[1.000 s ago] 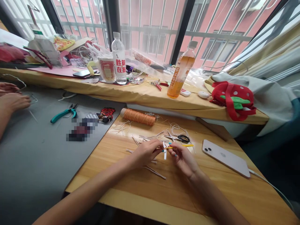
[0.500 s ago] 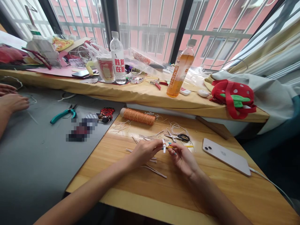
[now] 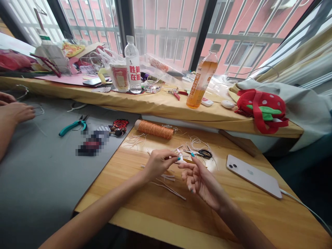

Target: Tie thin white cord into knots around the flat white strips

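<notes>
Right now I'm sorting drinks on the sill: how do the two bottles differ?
The clear bottle holds colourless liquid and wears a white label with red characters; the orange bottle holds amber drink under an orange label. The clear bottle stands upright, while the orange bottle looks tilted and taller. Both are capped plastic bottles on the yellow-covered sill.

Over the table our left hand pinches its grip shut; our right hand spreads its fingers, palm up, just beside it.
</notes>
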The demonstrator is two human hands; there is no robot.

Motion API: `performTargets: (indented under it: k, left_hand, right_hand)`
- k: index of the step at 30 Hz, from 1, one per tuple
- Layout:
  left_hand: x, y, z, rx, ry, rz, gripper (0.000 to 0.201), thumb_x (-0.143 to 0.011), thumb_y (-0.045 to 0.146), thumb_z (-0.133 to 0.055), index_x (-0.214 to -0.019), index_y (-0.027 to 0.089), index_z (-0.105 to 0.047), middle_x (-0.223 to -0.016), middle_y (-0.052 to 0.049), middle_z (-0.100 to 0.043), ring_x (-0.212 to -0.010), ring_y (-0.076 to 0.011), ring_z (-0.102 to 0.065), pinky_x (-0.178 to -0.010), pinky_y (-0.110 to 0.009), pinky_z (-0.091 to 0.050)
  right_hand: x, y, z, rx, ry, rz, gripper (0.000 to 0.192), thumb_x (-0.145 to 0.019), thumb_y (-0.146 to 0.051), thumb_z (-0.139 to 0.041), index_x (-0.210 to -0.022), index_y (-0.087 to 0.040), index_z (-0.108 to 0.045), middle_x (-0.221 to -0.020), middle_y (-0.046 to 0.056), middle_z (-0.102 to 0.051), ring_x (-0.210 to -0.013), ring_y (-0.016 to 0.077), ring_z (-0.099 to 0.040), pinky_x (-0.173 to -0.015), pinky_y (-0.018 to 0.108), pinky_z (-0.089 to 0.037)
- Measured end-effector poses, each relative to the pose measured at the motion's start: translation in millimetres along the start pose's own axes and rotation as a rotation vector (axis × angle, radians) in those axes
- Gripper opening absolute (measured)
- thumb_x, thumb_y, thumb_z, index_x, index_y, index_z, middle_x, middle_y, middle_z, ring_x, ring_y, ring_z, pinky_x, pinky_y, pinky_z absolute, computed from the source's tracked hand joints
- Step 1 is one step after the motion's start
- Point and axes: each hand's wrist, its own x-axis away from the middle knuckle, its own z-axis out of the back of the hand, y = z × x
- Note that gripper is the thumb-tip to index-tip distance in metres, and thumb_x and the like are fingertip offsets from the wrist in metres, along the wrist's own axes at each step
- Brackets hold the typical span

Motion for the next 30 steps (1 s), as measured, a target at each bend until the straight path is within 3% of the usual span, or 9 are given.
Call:
performTargets:
  k: [2,4,5,7,10,14,19,25,30]
  left_hand:
    - [-2.8,0.0,1.8,0.141,-0.002,0.152,0.022,-0.073,0.032,-0.052,-0.073,0.014,-0.064,-0.050,0.001,-0.052,-0.045,-0.0076,-0.043,-0.046,-0.018,-0.035]
    - [-5.1,-0.3,2.4,0.293,-0.018,0.256,0.022,-0.070,0.032,-0.055,-0.072,0.012,-0.064,-0.044,0.003,-0.046,-0.042,-0.0065,-0.040,-0.043,-0.017,-0.032]
    - [-6.0,-0.4,2.3,0.359,-0.031,0.294,0.022,-0.069,0.033,-0.056,-0.072,0.012,-0.064,-0.043,0.004,-0.045,-0.041,-0.0062,-0.039,-0.042,-0.017,-0.031]
    - [-7.5,-0.2,1.5,0.455,-0.064,0.360,0.023,-0.066,0.034,-0.058,-0.069,0.011,-0.063,-0.042,0.004,-0.046,-0.039,-0.0057,-0.039,-0.041,-0.018,-0.030]
    - [-9.1,-1.4,-0.5,0.518,-0.098,0.402,0.025,-0.063,0.035,-0.059,-0.067,0.011,-0.061,-0.043,0.004,-0.047,-0.037,-0.0055,-0.039,-0.040,-0.018,-0.029]
    - [-10.1,-9.6,-4.2,0.513,-0.120,0.304,0.025,-0.067,0.035,-0.057,-0.071,0.011,-0.057,-0.050,0.004,-0.048,-0.045,-0.0059,-0.042,-0.045,-0.017,-0.033]
    - [-9.0,-17.7,-7.5,0.496,-0.167,0.184,0.026,-0.070,0.032,-0.056,-0.087,0.013,-0.053,-0.071,0.000,-0.053,-0.055,-0.0069,-0.047,-0.055,-0.019,-0.039]
    - [-6.1,-11.8,-5.5,0.235,-0.098,0.081,0.013,-0.077,0.024,-0.048,-0.080,0.014,-0.056,-0.055,0.004,-0.046,-0.049,-0.0063,-0.043,-0.050,-0.017,-0.035]
    - [-5.2,-13.1,-5.3,0.049,-0.042,-0.081,0.011,-0.078,0.019,-0.047,-0.076,0.014,-0.056,-0.056,0.003,-0.048,-0.050,-0.0062,-0.043,-0.052,-0.017,-0.034]
  right_hand:
    - [3.4,-2.0,1.1,0.427,0.131,0.357,0.034,-0.077,-0.048,-0.043,-0.075,-0.015,-0.056,-0.059,0.003,-0.059,-0.046,0.0116,-0.056,-0.041,0.022,-0.047]
    - [1.3,-3.9,7.4,0.902,0.335,0.811,0.025,-0.075,-0.041,-0.052,-0.083,-0.017,-0.057,-0.079,0.008,-0.062,-0.074,0.0194,-0.059,-0.066,0.033,-0.049]
    - [-1.5,-4.5,11.8,1.126,0.396,0.987,0.025,-0.074,-0.037,-0.055,-0.091,-0.018,-0.057,-0.092,0.010,-0.060,-0.089,0.0228,-0.055,-0.078,0.038,-0.044]
    - [-9.0,-3.6,21.2,1.491,0.389,1.137,0.030,-0.076,-0.031,-0.054,-0.103,-0.018,-0.053,-0.102,0.011,-0.057,-0.099,0.0256,-0.048,-0.086,0.042,-0.036]
    - [-18.9,3.0,31.4,1.765,0.296,1.129,0.025,-0.082,-0.017,-0.043,-0.105,-0.017,-0.053,-0.082,0.008,-0.060,-0.078,0.0200,-0.053,-0.073,0.033,-0.040]
    - [-22.1,10.3,34.2,1.846,0.353,1.042,0.035,-0.082,-0.006,-0.030,-0.109,-0.015,-0.052,-0.073,0.007,-0.055,-0.065,0.0154,-0.050,-0.057,0.023,-0.036]
    - [-19.7,7.5,33.5,1.901,0.397,1.029,0.041,-0.081,-0.004,-0.030,-0.116,-0.015,-0.048,-0.073,0.006,-0.052,-0.063,0.0148,-0.048,-0.055,0.023,-0.034]
    - [-17.0,7.0,31.3,2.016,0.424,1.053,0.042,-0.083,-0.008,-0.035,-0.123,-0.019,-0.041,-0.069,0.004,-0.051,-0.057,0.0129,-0.045,-0.050,0.023,-0.028]
    - [-15.1,7.0,28.8,2.076,0.439,1.066,0.044,-0.084,-0.008,-0.034,-0.127,-0.020,-0.034,-0.069,0.002,-0.055,-0.058,0.0120,-0.046,-0.053,0.024,-0.027]
